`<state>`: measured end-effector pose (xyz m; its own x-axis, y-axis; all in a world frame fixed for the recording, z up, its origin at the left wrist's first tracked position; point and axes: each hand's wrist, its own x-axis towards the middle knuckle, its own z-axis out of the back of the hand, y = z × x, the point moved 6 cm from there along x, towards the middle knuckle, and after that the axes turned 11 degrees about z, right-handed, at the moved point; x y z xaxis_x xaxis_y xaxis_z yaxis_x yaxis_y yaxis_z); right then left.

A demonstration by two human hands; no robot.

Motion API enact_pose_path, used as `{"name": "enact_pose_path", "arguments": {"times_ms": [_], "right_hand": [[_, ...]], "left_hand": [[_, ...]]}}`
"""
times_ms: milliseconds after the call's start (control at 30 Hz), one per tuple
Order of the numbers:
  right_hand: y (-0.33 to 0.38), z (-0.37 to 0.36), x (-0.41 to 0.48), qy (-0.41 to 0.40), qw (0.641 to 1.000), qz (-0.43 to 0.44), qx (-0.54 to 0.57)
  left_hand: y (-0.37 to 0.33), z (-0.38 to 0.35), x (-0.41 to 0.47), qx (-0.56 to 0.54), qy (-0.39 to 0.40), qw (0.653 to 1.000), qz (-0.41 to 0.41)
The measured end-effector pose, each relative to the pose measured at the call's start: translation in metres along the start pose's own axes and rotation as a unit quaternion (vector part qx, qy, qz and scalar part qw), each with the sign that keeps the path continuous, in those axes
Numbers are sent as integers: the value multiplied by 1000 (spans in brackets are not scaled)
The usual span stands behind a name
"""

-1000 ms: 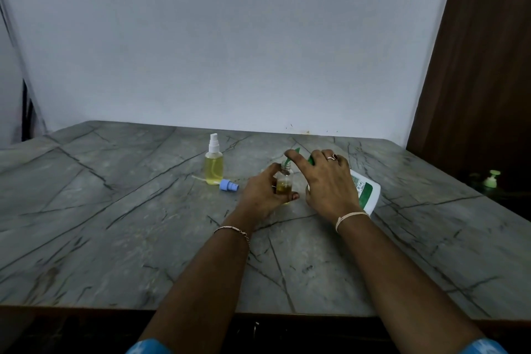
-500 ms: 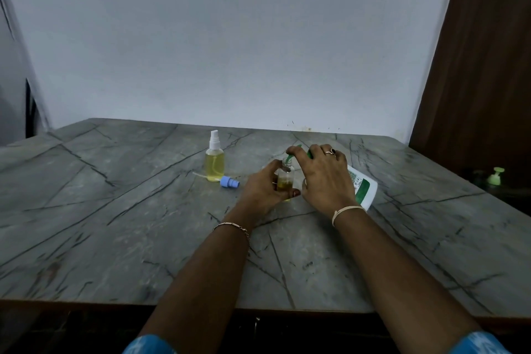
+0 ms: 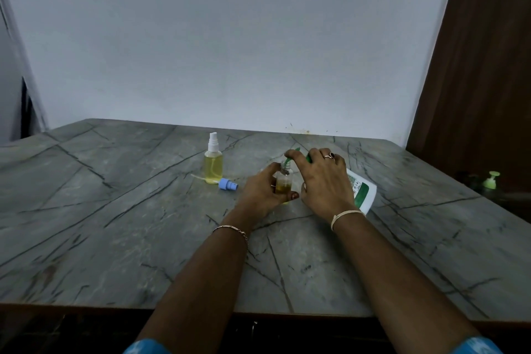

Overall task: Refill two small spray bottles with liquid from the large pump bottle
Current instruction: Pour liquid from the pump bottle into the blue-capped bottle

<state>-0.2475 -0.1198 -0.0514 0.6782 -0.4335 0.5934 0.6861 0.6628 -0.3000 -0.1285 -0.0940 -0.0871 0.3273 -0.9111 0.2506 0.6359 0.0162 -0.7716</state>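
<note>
Gripping the small bottle [image 3: 284, 182], which stands upright on the worktop [image 3: 115, 210] part full of yellow liquid, the left hand [image 3: 260, 195] has its fingers [image 3: 291, 196] curled round it. The right hand [image 3: 324, 181] curls over the green head of the tilted pump bottle [image 3: 362, 191], spout above the open neck. Left of them stands a full spray bottle [image 3: 213, 164], a blue cap [image 3: 228, 184] lying just beside it.

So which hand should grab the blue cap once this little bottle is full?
Probably the left hand. The blue cap lies on its side of the open small bottle, while the right hand holds the pump bottle beyond and would have to cross over. It must release the bottle first.
</note>
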Motion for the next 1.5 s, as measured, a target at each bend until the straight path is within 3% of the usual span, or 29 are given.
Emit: {"name": "enact_pose_path", "arguments": {"times_ms": [433, 1500], "right_hand": [[-1, 0, -7, -4, 999, 22, -40], [-3, -4, -1, 6, 1000, 10, -14]], "left_hand": [[1, 0, 1, 17, -14, 1000, 3], [2, 0, 3, 3, -7, 1000, 4]]}}
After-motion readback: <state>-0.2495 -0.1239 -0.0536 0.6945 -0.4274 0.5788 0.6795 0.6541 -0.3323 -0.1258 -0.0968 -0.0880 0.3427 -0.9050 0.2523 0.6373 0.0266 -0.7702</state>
